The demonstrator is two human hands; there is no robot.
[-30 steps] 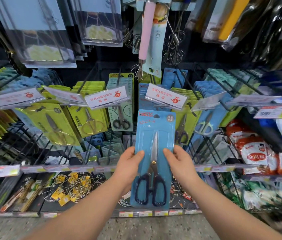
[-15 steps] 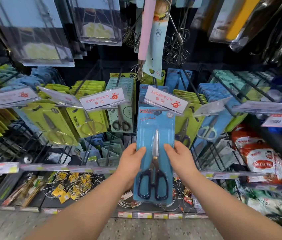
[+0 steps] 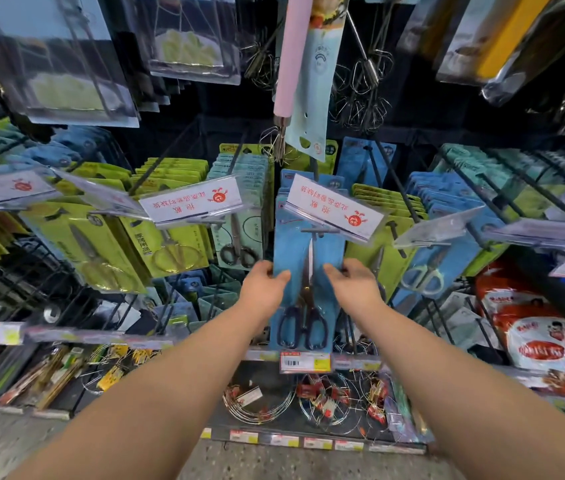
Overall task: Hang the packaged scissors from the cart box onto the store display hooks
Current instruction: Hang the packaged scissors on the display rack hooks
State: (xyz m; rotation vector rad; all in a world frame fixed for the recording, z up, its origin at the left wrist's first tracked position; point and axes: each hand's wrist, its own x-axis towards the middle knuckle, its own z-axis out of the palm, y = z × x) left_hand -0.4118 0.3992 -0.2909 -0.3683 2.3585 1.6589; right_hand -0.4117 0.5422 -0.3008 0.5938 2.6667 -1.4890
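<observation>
A blue packaged pair of scissors point(image 3: 308, 265) with black handles hangs upright at the centre of the display. Its top edge is tucked under a white label holder point(image 3: 334, 209) at the tip of a display hook point(image 3: 319, 231). My left hand point(image 3: 263, 289) grips the card's left edge and my right hand point(image 3: 352, 287) grips its right edge, both at mid height. More blue packs hang on the same hook behind it. Whether the card's hole sits on the hook is hidden. The cart box is out of view.
Yellow-green scissor packs point(image 3: 166, 244) hang to the left, grey-green ones point(image 3: 243, 216) beside them, blue and yellow packs point(image 3: 436, 258) to the right. Whisks and a pink-handled tool point(image 3: 289, 60) hang above. Wire rings point(image 3: 326, 400) lie below a shelf price rail point(image 3: 305, 362). Red bags point(image 3: 544, 341) sit at right.
Both hands have pushed the blue pack up and away toward the rack; its top edge has gone from below the label holder to under it.
</observation>
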